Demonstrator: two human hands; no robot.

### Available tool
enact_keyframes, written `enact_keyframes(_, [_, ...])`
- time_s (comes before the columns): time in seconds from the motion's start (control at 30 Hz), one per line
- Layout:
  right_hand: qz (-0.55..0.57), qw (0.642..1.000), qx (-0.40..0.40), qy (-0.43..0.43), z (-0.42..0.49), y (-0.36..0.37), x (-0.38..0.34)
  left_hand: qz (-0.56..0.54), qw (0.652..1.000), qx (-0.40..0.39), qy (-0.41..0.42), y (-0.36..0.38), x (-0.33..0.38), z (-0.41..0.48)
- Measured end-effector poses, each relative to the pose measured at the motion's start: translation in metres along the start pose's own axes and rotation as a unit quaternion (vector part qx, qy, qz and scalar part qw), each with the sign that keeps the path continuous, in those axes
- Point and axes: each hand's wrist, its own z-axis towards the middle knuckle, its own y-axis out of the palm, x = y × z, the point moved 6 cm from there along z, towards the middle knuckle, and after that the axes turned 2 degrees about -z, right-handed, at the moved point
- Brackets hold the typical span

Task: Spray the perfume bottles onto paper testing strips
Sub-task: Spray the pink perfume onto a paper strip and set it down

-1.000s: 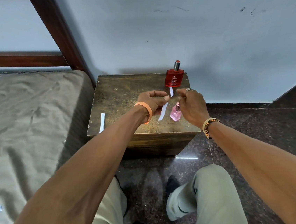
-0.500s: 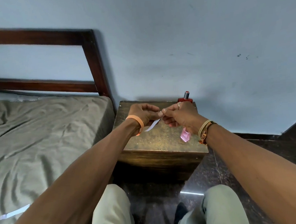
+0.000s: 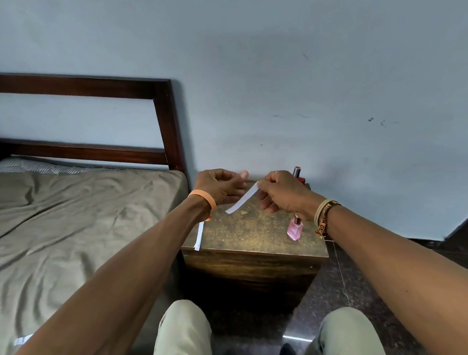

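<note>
My right hand pinches the top end of a white paper strip, which slants down to the left above the wooden bedside table. Just left of the strip, my left hand has loosely curled fingers and a raised thumb, and it holds nothing. A small pink perfume bottle stands near the table's front right, below my right wrist. The red perfume bottle stands at the back right, mostly hidden behind my right hand. A second paper strip lies on the table's left edge.
A bed with an olive sheet and a dark wooden headboard adjoins the table on the left. Another strip lies on the sheet near my left arm. My knees are in front of the table, over a dark floor.
Both hands pinched the strip before; now only my right hand holds it and my left hand has let go. The view has tilted upward, showing more of the headboard and wall.
</note>
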Motion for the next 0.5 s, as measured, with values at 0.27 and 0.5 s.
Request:
enact_keyframes(0.27, [0.021, 0.997, -0.034, 0.061, -0.017, -0.013, -0.001, 0.134, 0.982, 0.135, 0.015, -0.022, 0.001, 0.011])
enact_keyframes(0.5, [0.034, 0.994, -0.043, 0.095, -0.020, -0.013, 0.002, 0.172, 0.978, 0.110, 0.032, -0.015, 0.005, 0.008])
